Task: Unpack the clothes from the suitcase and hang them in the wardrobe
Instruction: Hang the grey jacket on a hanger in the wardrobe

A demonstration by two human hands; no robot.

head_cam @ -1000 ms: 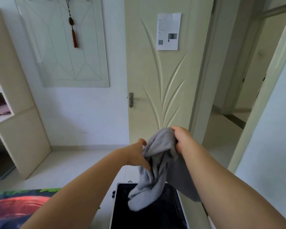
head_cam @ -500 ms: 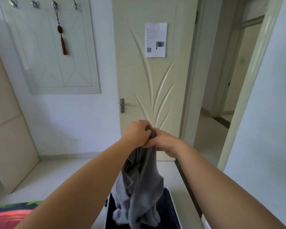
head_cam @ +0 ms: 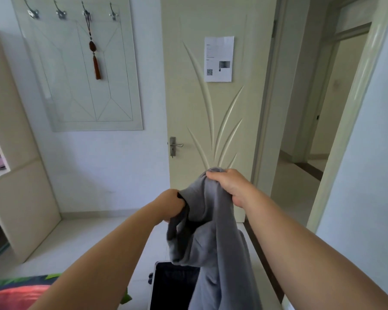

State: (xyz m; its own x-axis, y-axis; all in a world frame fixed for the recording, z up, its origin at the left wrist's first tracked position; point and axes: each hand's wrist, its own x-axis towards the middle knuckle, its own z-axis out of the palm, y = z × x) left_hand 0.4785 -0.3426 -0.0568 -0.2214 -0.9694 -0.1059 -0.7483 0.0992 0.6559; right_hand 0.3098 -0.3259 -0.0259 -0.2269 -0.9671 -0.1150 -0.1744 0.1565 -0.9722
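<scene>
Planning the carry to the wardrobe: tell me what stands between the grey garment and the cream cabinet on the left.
Nothing visible. The left hand and right hand grip the grey garment over the suitcase; only floor lies toward the cream cabinet, partly out of frame.

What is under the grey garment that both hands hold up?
The suitcase lies on the floor under the grey garment, and its dark inside shows on the left. The hanging cloth covers its right part, so what lies there cannot be seen.
</scene>
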